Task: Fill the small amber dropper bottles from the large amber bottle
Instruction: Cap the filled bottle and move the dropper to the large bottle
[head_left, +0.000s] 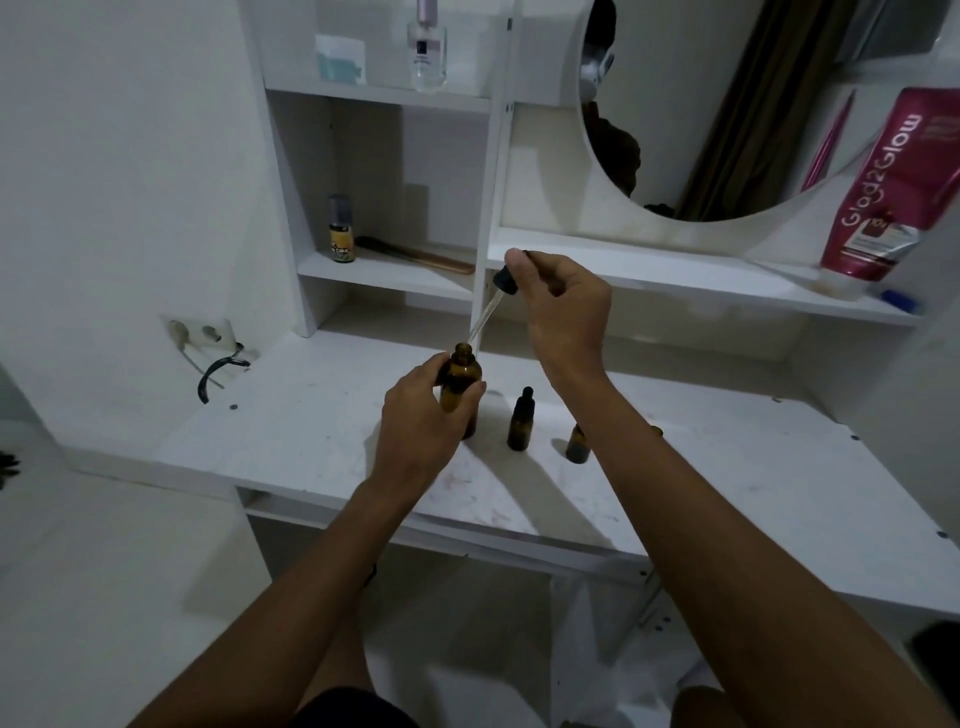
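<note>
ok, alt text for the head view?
Left hand steadies the large amber bottle on a white desk while the right hand holds its dropper, tip at the open neck. Two small amber bottles stand beside it.

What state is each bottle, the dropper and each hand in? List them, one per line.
large amber bottle: upright, uncapped, gripped.
dropper: lifted out, tilted, tip at the bottle mouth.
capped small bottle: upright, closed.
second small bottle: upright, top hidden by the arm.
left hand: closed on the large bottle.
right hand: pinching the dropper bulb.

Right forearm (623, 431) half hides two small bottles (577, 444).
</note>
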